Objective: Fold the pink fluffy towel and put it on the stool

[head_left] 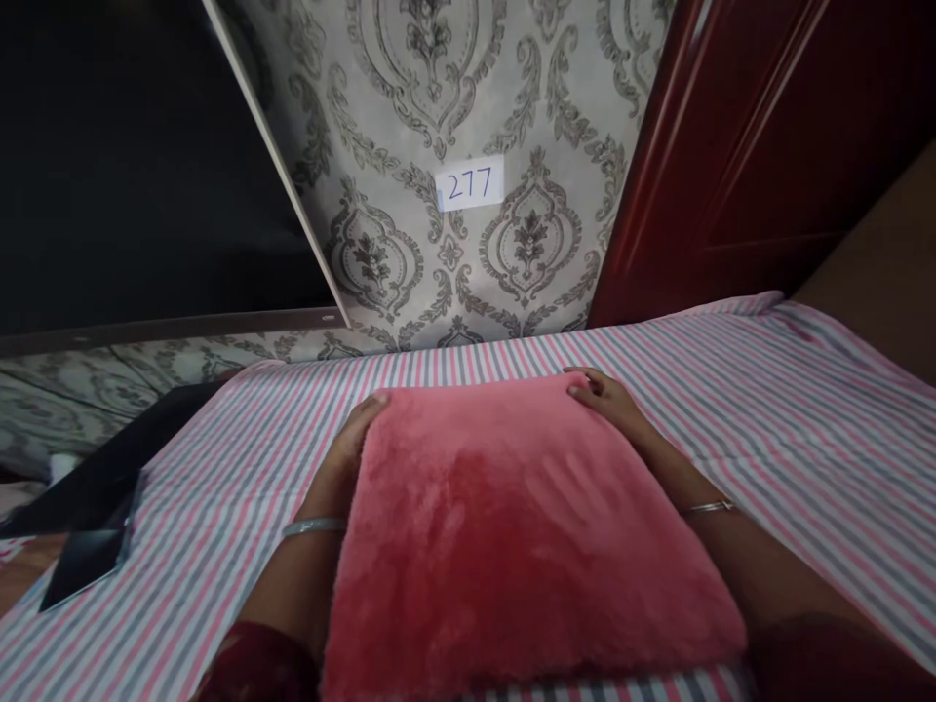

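Observation:
A fuzzy pink-red cushion (512,526), flat and roughly rectangular, lies in front of me over the striped cloth. A paler handprint shows in its pile on the right half. My left hand (360,429) grips the far left corner, its thumb on top and the other fingers mostly hidden. At the far right corner, my right hand (604,395) pinches the edge between thumb and fingers. Both forearms run along the cushion's sides.
Pink, grey and white striped cloth (790,419) covers the surface. A dark screen (161,175) stands at the left, a red wooden panel (731,146) at the right. Behind is patterned wallpaper with a "277" label (470,182). A black glossy object (92,556) and part of another person's arm (29,570) are at left.

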A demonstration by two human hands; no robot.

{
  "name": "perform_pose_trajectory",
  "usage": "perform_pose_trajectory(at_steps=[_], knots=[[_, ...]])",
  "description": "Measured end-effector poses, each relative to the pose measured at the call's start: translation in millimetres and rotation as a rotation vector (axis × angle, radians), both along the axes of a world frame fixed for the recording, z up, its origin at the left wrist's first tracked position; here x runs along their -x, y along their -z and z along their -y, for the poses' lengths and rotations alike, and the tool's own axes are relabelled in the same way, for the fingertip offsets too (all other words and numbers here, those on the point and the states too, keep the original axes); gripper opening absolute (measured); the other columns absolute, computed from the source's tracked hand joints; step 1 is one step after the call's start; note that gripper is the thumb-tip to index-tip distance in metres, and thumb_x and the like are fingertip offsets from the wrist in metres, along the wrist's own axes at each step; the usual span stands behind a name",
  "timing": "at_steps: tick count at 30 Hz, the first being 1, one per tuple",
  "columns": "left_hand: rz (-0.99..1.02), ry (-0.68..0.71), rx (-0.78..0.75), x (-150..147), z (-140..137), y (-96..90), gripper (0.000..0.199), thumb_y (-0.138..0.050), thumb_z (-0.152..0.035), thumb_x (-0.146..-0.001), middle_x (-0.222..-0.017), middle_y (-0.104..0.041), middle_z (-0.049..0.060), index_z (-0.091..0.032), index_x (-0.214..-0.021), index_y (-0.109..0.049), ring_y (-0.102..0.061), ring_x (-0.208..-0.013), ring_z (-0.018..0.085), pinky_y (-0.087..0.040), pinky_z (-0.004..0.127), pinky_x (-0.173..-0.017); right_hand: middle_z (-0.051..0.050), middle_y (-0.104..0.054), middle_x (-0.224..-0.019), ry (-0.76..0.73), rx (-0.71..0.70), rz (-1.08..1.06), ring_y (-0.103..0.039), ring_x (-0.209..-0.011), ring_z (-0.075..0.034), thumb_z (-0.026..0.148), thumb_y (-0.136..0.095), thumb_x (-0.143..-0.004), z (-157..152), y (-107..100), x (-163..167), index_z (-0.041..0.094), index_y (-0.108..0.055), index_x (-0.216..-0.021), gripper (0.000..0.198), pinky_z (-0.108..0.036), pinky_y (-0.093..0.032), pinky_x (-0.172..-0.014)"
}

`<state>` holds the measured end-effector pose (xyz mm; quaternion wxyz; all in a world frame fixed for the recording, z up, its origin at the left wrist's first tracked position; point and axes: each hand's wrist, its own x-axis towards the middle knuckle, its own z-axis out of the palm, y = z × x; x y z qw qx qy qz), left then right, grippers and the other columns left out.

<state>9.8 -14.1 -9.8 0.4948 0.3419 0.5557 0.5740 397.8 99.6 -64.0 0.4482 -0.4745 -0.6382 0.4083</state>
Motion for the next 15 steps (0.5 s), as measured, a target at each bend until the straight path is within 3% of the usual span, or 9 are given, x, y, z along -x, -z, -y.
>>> perform_pose_trajectory(at_steps=[4,8,15], knots=[[-0.06,-0.037,-0.012,0.2,-3.1,1.3,0.045,-0.087,-0.032,-0.042,-0.064,-0.068,0.0,-0.015,-0.079,-0.067,-0.062,-0.059,0.016,-0.048,0.028,-0.062,-0.005,-0.071,-0.089,0.018,-0.011,-0.03,-0.065,-0.083,-0.022,0.051,-0.07,-0.07,-2.5,6.2,1.4,0.019,-0.068,-0.105,0.047,-0.034,-0.053,-0.077],[-0.02,-0.052,-0.002,0.7,-3.3,1.5,0.041,-0.085,-0.033,-0.045,-0.065,-0.069,0.0,-0.016,-0.079,-0.069,-0.063,-0.061,0.018,-0.05,0.029,-0.063,-0.003,-0.07,-0.084,-0.026,0.041,-0.074,-0.063,-0.075,-0.02,0.054,-0.069,-0.07,-1.9,9.1,0.9,0.02,-0.066,-0.098,0.044,-0.032,-0.052,-0.071],[-0.088,-0.083,-0.011,-1.5,1.2,-0.9,0.038,-0.083,-0.035,-0.048,-0.07,-0.071,0.001,-0.016,-0.078,-0.071,-0.066,-0.066,0.02,-0.051,0.03,-0.066,-0.004,-0.071,-0.086,-0.033,0.055,-0.103,-0.063,-0.078,-0.021,0.058,-0.07,-0.07,0.6,7.0,0.7,0.02,-0.066,-0.091,0.044,-0.032,-0.053,-0.072]])
